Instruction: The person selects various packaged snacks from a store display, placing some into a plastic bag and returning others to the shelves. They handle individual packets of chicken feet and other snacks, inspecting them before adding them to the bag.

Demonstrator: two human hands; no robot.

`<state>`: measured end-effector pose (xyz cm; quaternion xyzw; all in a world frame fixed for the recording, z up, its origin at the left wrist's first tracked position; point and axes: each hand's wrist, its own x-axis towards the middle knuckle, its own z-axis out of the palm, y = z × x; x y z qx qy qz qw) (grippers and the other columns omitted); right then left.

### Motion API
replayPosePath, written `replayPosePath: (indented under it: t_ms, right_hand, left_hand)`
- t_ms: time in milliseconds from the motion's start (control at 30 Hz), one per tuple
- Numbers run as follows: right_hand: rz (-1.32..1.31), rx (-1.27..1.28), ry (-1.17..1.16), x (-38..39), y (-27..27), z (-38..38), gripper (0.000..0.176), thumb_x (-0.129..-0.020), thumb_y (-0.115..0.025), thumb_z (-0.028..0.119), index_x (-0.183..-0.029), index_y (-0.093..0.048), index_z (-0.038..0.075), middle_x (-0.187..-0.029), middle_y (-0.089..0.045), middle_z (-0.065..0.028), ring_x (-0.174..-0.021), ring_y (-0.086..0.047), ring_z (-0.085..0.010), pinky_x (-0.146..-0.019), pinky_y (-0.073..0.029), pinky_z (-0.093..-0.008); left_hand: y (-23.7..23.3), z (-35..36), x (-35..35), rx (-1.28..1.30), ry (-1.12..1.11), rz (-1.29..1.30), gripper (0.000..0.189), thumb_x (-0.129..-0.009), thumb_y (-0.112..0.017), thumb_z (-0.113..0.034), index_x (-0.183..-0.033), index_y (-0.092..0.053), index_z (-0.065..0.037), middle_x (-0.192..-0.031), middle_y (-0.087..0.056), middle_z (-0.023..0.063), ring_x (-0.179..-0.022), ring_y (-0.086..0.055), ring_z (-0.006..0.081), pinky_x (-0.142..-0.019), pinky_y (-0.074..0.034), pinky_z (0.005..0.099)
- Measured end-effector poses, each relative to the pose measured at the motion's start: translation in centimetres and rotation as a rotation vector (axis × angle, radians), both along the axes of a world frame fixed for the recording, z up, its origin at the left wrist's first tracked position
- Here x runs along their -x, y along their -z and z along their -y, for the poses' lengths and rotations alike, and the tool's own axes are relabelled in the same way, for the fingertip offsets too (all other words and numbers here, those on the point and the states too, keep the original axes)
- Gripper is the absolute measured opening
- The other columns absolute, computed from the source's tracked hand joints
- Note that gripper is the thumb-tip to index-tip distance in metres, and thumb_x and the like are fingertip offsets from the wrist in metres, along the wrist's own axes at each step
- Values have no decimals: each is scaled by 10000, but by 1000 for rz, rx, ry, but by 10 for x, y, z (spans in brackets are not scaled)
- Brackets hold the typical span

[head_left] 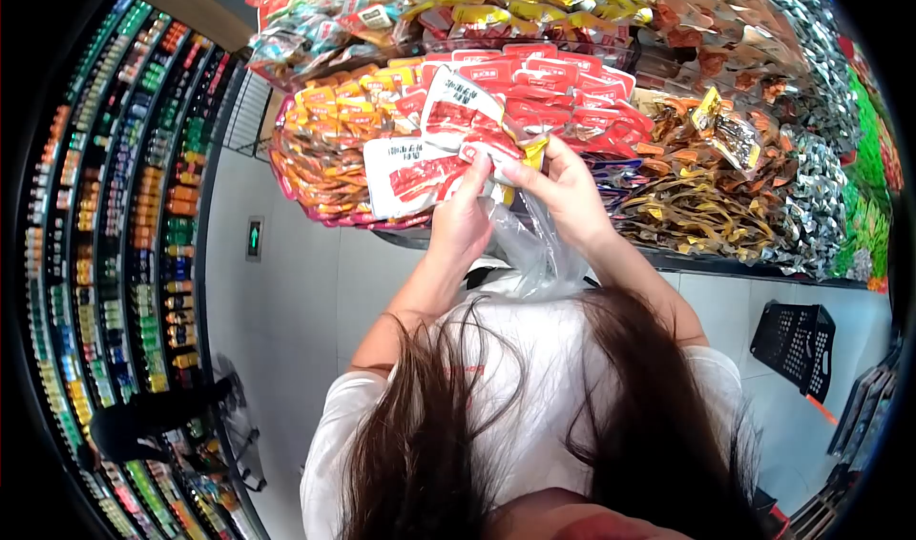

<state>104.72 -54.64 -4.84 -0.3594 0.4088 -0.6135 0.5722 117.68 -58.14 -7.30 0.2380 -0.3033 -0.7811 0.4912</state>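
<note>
My left hand [462,219] is closed, thumb on top, around several red-and-white snack packets. One packet [410,176] fans out to the left, and another packet [458,101] points away from me. My right hand [571,197] pinches at the right end of a small red packet [493,143] between the two hands; a bit of yellow wrapper [535,151] shows by its fingers. Below the hands, against my white shirt, hangs a crumpled clear plastic bag [536,252]. Which fingers hold the bag is hidden.
Before me stands a display of packaged snacks: orange packs [329,149], red packs [544,87], brown packs [706,197]. Drink shelves [143,197] line the left, with a person in dark clothes [157,421] beside them. A black basket [794,344] is at right.
</note>
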Motion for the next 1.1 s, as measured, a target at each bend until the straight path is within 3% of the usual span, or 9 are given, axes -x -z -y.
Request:
replayPosePath:
  t_ms: [200, 367, 433, 500, 567, 633, 867, 1000, 1100]
  right_hand:
    - [-54, 127, -33, 28, -2, 8, 304, -845, -622, 59, -1123, -510, 13, -1075, -603, -65, -970, -572, -117, -886, -453, -279]
    - [-77, 153, -389, 91, -39, 2, 338, -739, -698, 38, -1039, -545, -1, -894, -646, -88, -724, -640, -149, -612, -541, -279]
    - [-256, 196, -615, 103, -45, 12, 315, -717, -720, 32, -971, -539, -8, -801, -635, -78, -664, -632, -126, -575, -533, -254]
    - [-326, 27, -609, 94, -56, 18, 291, -723, -728, 45, -930, -529, 1, -774, -627, -62, -646, -627, -106, -561, -522, -231]
    - [-314, 19, -646, 90, -52, 27, 241, -758, -709, 69, -866, -497, 30, -736, -610, -27, -600, -605, -71, -516, -491, -192]
    - [-439, -22, -635, 91, -55, 36, 237, -773, -703, 94, -871, -494, 37, -706, -598, -7, -563, -586, -50, -493, -473, -172]
    - [-532, 14, -503, 83, -55, 52, 223, -802, -674, 89, -890, -476, 36, -684, -561, 16, -529, -517, -15, -452, -416, -151]
    - [-760, 245, -376, 68, -48, 62, 209, -813, -658, 94, -928, -492, 40, -682, -527, 37, -555, -469, -7, -476, -385, -163]
    - [-648, 130, -396, 63, -49, 68, 202, -813, -656, 93, -919, -493, 41, -681, -528, 35, -561, -473, -7, -476, -386, -165]
  left_hand:
    - [-5, 5, -6, -26, 78, -37, 409, -958, -430, -312, -1263, -428, -38, -1213, -530, 101, -1110, -519, 217, -949, -411, 380]
    - [-5, 17, -23, -78, 247, -97, 624, -946, -313, -496, -1323, -353, 0, -1278, -482, 179, -1156, -504, 293, -983, -400, 440]
    - [0, 26, -28, -84, 447, -257, 594, -941, -369, -473, -1247, -431, 33, -1213, -528, 185, -1104, -538, 289, -952, -429, 424]
    - [-7, 21, -27, -104, 444, -73, 711, -847, -507, -562, -1219, -474, 43, -1206, -533, 170, -1095, -545, 247, -961, -422, 386]
    - [-9, 26, -31, 250, 519, 155, 775, -779, -616, -552, -1248, -447, 41, -1203, -542, 141, -1085, -550, 219, -965, -415, 368]
    - [-2, 24, -35, 165, 487, 150, 887, -699, -713, -523, -1304, -365, 24, -1204, -540, 152, -1057, -579, 240, -912, -475, 387]
    - [-24, 18, -23, 29, 278, 316, 358, -784, -637, -27, -1124, -535, 17, -1001, -634, 89, -864, -631, 171, -757, -509, 299]
    - [-17, 23, -21, 38, 131, 351, 328, -775, -636, -22, -1090, -554, 20, -990, -641, 95, -841, -636, 170, -746, -512, 294]
    - [-15, 25, -26, 27, 117, 343, 324, -769, -628, -9, -1084, -557, 22, -990, -642, 96, -837, -638, 169, -741, -516, 296]
